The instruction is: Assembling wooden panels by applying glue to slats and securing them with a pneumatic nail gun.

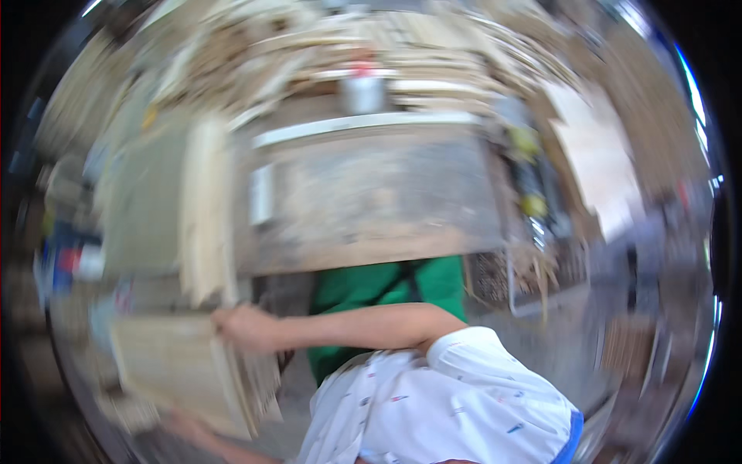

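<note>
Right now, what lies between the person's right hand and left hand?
In the head view, pale wooden panels, blurred by motion, lie between the right hand and the left hand.

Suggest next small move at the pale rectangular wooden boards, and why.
Probably check both holds: the bare right hand is at the upper edge of the pale rectangular wooden boards, the bare left hand near the lower edge, and blur hides whether either grips.

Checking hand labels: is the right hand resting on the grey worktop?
No: the right hand is at the pale wooden panels, left of the body, off the worktop.
</note>
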Available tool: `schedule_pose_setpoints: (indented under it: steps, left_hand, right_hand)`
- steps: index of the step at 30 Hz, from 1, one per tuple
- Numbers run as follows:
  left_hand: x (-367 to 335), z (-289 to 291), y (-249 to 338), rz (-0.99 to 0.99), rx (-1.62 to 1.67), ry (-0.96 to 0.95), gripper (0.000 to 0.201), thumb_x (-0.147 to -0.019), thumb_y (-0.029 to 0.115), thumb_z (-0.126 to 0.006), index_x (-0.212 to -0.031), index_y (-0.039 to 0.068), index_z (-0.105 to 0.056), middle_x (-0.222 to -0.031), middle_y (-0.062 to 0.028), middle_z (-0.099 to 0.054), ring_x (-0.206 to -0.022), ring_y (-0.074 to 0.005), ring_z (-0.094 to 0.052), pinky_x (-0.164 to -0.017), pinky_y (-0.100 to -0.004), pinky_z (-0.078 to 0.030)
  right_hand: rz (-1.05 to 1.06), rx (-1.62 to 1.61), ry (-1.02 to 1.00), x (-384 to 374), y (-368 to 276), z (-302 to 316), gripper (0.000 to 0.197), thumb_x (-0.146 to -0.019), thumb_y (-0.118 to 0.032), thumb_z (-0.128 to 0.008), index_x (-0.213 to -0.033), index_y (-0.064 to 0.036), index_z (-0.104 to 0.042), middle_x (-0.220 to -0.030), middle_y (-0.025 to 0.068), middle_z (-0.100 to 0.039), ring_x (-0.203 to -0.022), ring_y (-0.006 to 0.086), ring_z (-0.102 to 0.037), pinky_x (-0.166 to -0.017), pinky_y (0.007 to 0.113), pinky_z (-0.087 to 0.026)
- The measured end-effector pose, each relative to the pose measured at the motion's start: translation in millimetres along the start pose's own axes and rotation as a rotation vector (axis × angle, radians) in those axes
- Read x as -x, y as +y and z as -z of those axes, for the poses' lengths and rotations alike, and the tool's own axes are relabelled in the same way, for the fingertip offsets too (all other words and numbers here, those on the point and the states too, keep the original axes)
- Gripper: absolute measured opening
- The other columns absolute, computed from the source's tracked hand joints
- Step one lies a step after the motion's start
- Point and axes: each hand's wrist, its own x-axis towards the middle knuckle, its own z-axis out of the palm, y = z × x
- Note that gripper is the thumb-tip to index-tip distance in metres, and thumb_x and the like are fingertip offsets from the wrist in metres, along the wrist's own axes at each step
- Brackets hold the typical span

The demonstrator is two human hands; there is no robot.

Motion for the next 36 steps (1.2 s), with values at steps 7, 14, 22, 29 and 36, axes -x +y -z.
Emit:
schedule_pose_setpoints:
  steps: [7,14,22,29,36]
  left_hand:
    - [108,-116,200,-0.570,0.466,-0.362,0.026,-0.098,0.012,-0.050,-0.118,-0.002,-0.061,-0.114,-0.0097,-0.063,-0.105,-0.0189,-0.058,-0.098,-0.0322,-0.044]
    - [358,-290,367,-1.083,0.607,-1.594,0.043,-0.088,0.011,-0.062,-0.130,0.001,-0.054,-0.130,-0.0145,-0.056,-0.118,-0.0244,-0.055,-0.099,-0.0351,-0.044]
    - [570,-404,507,-1.467,0.438,-1.363,0.081,-0.084,0.035,-0.065,-0.140,-0.011,-0.029,-0.140,-0.0315,-0.037,-0.135,-0.0400,-0.034,-0.113,-0.0407,-0.028]
    - [583,-421,514,-1.422,0.398,-1.354,0.064,-0.078,0.032,-0.069,-0.125,-0.006,-0.048,-0.127,-0.0272,-0.047,-0.119,-0.0398,-0.046,-0.105,-0.0434,-0.036]
    - [529,-387,468,-0.222,0.925,-1.862,0.050,-0.085,0.007,-0.063,-0.129,0.005,-0.040,-0.106,-0.0175,-0.060,-0.097,-0.0259,-0.059,-0.086,-0.0379,-0.049]
  right_hand:
    - [-0.392,-0.260,0.717,183,47,176,0.035,-0.093,-0.024,-0.058,-0.116,0.0020,-0.060,-0.102,0.0162,-0.067,-0.094,0.0255,-0.064,-0.085,0.037,-0.050]
    - [-0.463,-0.275,1.811,388,8,280,0.041,-0.097,-0.015,-0.054,-0.131,0.0059,-0.046,-0.103,0.0142,-0.064,-0.086,0.0181,-0.065,-0.073,0.029,-0.054]
    - [-0.557,-0.118,1.828,414,14,335,0.067,-0.093,-0.013,-0.058,-0.146,0.0079,-0.023,-0.102,0.0095,-0.055,-0.082,0.0146,-0.061,-0.065,0.026,-0.054]
    - [-0.517,-0.200,1.778,402,10,332,0.072,-0.092,-0.008,-0.058,-0.149,0.0054,-0.016,-0.090,0.0031,-0.052,-0.073,0.0090,-0.055,-0.061,0.023,-0.052]
    - [-0.432,-0.263,1.630,362,-7,262,0.067,-0.094,-0.002,-0.053,-0.151,0.0006,-0.018,-0.111,0.0103,-0.054,-0.083,0.0136,-0.060,-0.067,0.025,-0.053]
